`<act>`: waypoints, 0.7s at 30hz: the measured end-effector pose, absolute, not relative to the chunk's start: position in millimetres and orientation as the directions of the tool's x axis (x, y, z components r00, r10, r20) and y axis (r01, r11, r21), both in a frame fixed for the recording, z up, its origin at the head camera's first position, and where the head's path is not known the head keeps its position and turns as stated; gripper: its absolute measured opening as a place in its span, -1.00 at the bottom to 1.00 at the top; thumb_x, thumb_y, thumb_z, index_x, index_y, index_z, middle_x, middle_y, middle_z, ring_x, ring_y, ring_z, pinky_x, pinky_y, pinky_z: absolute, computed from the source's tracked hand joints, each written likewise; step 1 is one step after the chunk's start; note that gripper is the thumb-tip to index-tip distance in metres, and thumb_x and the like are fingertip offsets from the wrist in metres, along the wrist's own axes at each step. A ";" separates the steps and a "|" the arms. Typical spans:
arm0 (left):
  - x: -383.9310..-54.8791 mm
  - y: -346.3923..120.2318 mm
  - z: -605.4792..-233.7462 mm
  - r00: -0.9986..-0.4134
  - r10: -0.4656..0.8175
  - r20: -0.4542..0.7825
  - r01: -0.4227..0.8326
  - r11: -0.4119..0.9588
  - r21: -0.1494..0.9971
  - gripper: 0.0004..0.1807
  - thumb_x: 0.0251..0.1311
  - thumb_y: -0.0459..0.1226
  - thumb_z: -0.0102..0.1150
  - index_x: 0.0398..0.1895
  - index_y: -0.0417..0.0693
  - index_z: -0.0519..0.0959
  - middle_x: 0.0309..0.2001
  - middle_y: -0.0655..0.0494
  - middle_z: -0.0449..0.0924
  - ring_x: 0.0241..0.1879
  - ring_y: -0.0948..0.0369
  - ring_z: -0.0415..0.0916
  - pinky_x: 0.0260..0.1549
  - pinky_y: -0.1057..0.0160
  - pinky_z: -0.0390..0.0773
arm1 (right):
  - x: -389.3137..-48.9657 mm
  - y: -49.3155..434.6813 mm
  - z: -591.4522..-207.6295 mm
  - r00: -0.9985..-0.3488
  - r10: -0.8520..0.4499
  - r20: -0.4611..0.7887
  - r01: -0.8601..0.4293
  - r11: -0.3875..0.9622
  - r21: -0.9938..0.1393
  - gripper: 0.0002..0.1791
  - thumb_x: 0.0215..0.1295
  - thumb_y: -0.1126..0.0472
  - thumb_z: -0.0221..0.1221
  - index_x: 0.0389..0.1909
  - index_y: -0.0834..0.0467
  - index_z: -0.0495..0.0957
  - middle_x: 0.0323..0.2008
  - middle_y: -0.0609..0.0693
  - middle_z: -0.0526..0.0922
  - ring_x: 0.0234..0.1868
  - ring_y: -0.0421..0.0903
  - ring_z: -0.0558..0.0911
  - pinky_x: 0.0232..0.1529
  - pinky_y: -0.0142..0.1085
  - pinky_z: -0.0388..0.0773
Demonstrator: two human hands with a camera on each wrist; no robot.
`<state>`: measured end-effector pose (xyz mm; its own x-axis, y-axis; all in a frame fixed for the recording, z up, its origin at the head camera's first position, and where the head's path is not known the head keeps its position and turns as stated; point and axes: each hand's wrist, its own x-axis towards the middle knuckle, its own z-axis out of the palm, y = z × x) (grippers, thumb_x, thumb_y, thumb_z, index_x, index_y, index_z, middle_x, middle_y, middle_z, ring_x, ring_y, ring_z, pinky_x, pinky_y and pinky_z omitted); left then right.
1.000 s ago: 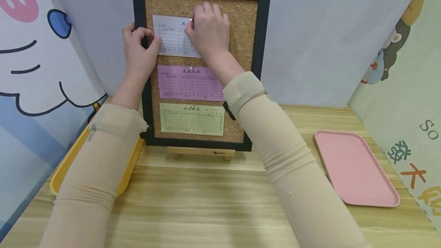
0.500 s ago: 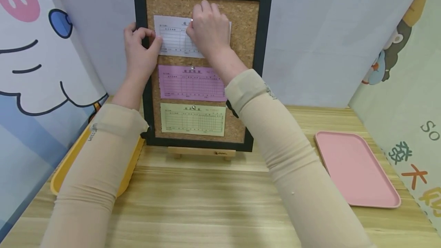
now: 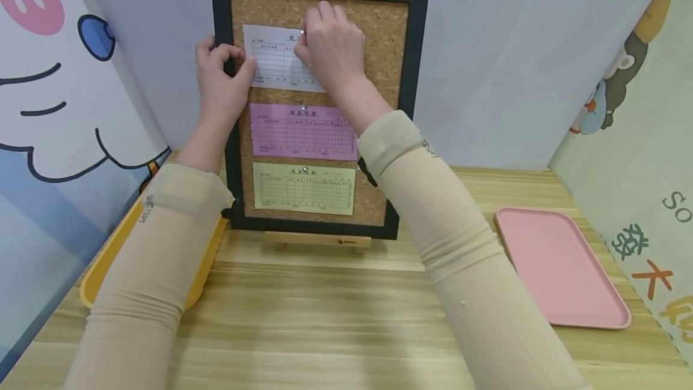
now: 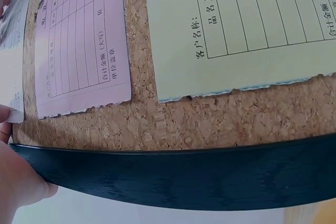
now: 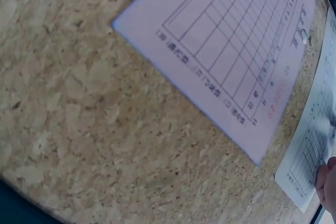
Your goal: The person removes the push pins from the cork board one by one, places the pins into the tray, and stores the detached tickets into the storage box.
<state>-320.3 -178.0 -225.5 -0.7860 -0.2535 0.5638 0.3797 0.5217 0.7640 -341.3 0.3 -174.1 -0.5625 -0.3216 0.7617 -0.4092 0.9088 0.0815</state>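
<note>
A black-framed corkboard (image 3: 381, 53) stands upright on a small wooden easel (image 3: 316, 238). My right hand (image 3: 337, 47) lies over the right half of a white receipt slip (image 3: 271, 62), pinching a clear push pin (image 3: 302, 32) at its top edge; the fingers hide most of the pin. At the board's left side, my left hand (image 3: 221, 83) grips the frame, its thumb against the white slip's left edge. Lower down are a pink slip (image 3: 281, 140) and a yellow-green slip (image 3: 292, 197), each with a clear pin at its top middle. The left wrist view shows the frame's edge (image 4: 173, 179) close up.
A pink tray (image 3: 563, 266) lies at the right of the wooden table (image 3: 325, 318). To the left, a yellow tray (image 3: 203, 266) is partly covered by the left sleeve. A pale backdrop (image 3: 503, 65) hangs behind the board.
The whole head view has shifted very slightly. Both hands keep their places at the white slip, the right one shifting only a little on the pin.
</note>
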 end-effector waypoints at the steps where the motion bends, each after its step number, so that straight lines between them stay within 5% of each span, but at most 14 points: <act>1: -320.4 -177.6 -225.6 -0.786 -0.254 0.564 0.381 0.519 0.765 -0.87 0.25 -0.19 0.09 -0.34 -0.05 0.43 0.35 0.01 0.07 0.34 0.21 0.05 0.28 0.39 0.07 | -341.3 0.9 -174.6 -0.561 -0.319 0.764 -0.415 0.907 0.073 -0.78 0.26 0.16 -0.03 -0.24 0.13 0.56 -0.28 -0.03 0.57 -0.28 -0.12 0.53 -0.39 -0.32 0.50; 11: -320.0 -177.1 -227.4 -0.775 -0.264 0.574 0.391 0.514 0.764 -0.87 0.25 -0.19 0.09 -0.35 -0.03 0.42 0.34 0.01 0.09 0.33 0.21 0.06 0.26 0.39 0.12 | -338.1 0.3 -179.2 -0.630 -0.168 0.758 -0.380 0.918 -0.112 -0.65 0.30 -0.13 0.05 -0.25 0.08 0.56 -0.26 -0.07 0.58 -0.18 -0.14 0.51 -0.30 -0.31 0.50; 21: -322.4 -176.7 -228.1 -0.773 -0.267 0.575 0.393 0.510 0.765 -0.88 0.24 -0.18 0.10 -0.37 0.01 0.42 0.34 0.01 0.09 0.34 0.21 0.06 0.27 0.41 0.07 | -336.2 -7.9 -178.1 -0.685 -0.034 0.728 -0.308 0.918 -0.248 -0.66 0.29 -0.15 0.08 -0.28 0.02 0.61 -0.25 -0.13 0.63 -0.16 -0.17 0.49 -0.27 -0.31 0.45</act>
